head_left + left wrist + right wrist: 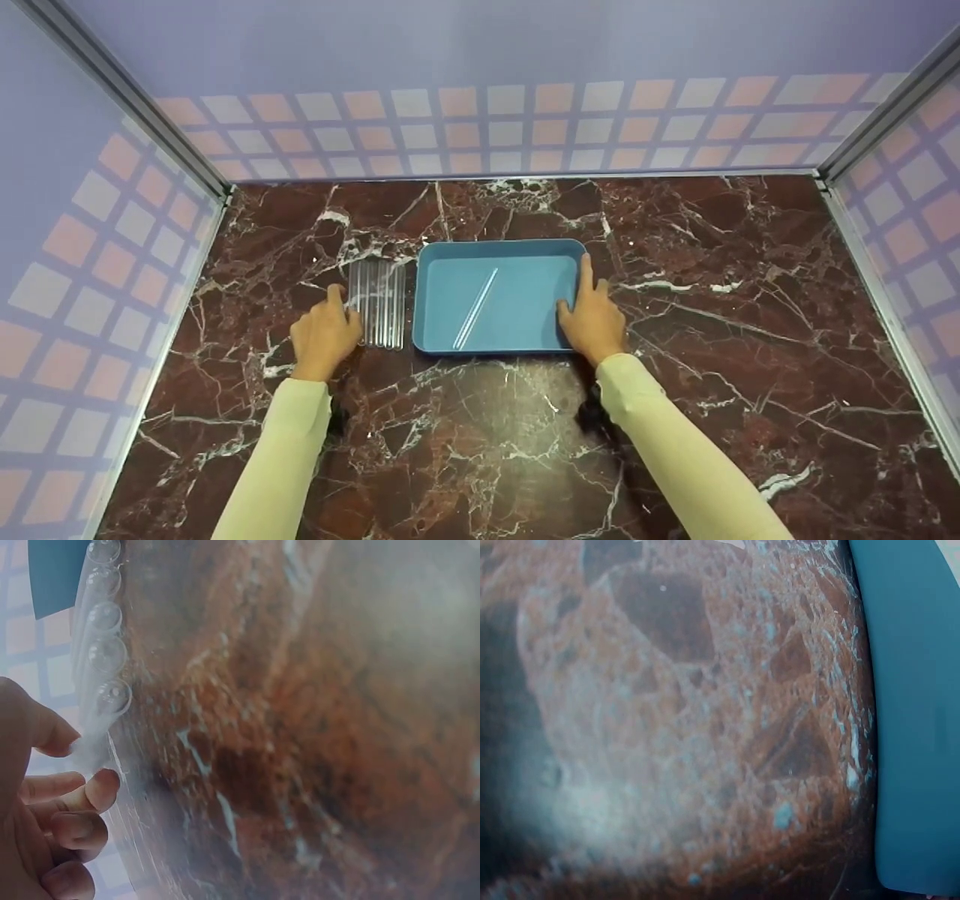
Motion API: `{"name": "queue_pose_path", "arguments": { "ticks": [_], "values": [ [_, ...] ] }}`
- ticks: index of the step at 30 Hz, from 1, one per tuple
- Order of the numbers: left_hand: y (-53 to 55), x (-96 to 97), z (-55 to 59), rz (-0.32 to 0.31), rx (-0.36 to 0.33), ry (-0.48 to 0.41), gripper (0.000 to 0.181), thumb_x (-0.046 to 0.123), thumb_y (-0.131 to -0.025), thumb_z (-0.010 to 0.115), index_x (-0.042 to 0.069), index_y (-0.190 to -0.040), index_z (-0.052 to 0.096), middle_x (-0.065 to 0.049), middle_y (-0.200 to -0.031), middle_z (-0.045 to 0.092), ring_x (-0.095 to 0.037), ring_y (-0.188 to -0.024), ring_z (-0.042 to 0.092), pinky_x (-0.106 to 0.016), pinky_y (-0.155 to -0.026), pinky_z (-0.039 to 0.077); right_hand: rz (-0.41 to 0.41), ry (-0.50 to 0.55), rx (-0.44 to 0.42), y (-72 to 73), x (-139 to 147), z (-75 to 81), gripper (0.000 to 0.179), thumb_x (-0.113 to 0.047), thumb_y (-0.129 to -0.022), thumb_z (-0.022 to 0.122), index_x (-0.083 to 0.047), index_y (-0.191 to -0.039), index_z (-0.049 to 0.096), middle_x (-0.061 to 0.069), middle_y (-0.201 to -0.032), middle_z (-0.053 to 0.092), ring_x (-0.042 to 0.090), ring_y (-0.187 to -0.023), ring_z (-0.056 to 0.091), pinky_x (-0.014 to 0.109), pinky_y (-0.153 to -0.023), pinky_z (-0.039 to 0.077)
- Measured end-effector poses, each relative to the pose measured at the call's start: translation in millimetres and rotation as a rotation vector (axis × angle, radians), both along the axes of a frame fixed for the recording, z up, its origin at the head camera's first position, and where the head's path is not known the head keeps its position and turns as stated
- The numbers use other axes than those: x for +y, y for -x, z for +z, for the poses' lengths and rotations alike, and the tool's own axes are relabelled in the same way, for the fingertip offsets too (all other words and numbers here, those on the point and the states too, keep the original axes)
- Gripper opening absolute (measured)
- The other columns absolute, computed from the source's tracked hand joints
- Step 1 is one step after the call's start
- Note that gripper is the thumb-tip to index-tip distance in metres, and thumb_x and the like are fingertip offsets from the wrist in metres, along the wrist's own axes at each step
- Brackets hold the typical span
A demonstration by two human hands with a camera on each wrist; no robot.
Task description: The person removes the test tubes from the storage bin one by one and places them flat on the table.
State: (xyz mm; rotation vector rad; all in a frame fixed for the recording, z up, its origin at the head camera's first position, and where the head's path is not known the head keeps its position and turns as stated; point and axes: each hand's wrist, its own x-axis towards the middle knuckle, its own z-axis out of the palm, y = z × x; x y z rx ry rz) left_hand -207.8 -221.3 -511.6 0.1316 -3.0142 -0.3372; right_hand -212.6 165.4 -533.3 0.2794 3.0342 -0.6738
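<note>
A row of clear tubes (379,304) lies side by side on the table, left of a blue tray (517,351). My left hand (324,334) is at the left end of this row, with thumb and fingertips around the outermost tube. In the left wrist view, several round tube ends (109,654) line up above the fingers, and the tube between thumb and fingers is blurred. One clear tube (475,309) rests slantwise inside the tray. My right hand (595,322) grips the tray's right side, thumb inside the rim and index finger along it.
Dark red marble with white veins covers the tabletop (480,450). Pale panels with pink and white squares enclose it at the back wall (480,127), left and right. The tray's outer wall (915,727) fills the right edge of the right wrist view.
</note>
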Motion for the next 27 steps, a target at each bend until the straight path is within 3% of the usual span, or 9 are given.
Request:
{"name": "queue_pose_path", "arguments": {
  "ticks": [4,12,21,27],
  "values": [
    [-1.8,-1.9,1.5,-0.001,0.015,-0.002,0.036,0.026,-0.086,0.049,0.007,-0.117,0.049,-0.019,-0.074,0.064,-0.036,-0.051,0.055,-0.04,-0.038,0.03,0.011,-0.005,0.004,0.5,-1,1.0,0.083,-0.04,-0.087,0.052,-0.027,-0.147,-0.004,0.022,-0.126,0.043,0.033,-0.067,0.058,0.047,-0.055,0.043],
    [-4.8,6.8,10.1,-0.028,0.044,0.016,0.039,0.026,-0.085,0.051,0.006,-0.118,0.048,-0.02,-0.077,0.064,-0.039,-0.055,0.057,-0.046,-0.04,0.035,0.01,-0.004,0.006,0.4,0,0.6,0.083,-0.041,-0.087,0.052,-0.027,-0.147,-0.003,0.022,-0.122,0.044,0.037,-0.072,0.059,0.051,-0.061,0.044],
    [-7.8,44.1,31.0,-0.126,0.115,0.043,0.038,0.03,-0.084,0.054,0.011,-0.117,0.053,-0.01,-0.067,0.062,-0.025,-0.045,0.048,-0.033,-0.038,0.029,0.002,0.007,0.006,-1.4,3,-0.2,0.082,-0.04,-0.087,0.052,-0.026,-0.147,-0.003,0.022,-0.121,0.045,0.038,-0.075,0.059,0.051,-0.063,0.044],
    [-6.5,67.5,31.1,-0.183,0.17,0.051,0.036,0.03,-0.083,0.056,0.012,-0.114,0.055,-0.005,-0.058,0.055,-0.022,-0.044,0.045,-0.033,-0.04,0.031,0.002,0.003,0.018,-0.9,-1,-0.4,0.082,-0.04,-0.087,0.052,-0.026,-0.147,-0.001,0.022,-0.119,0.046,0.038,-0.073,0.059,0.05,-0.062,0.044]
  ]
}}
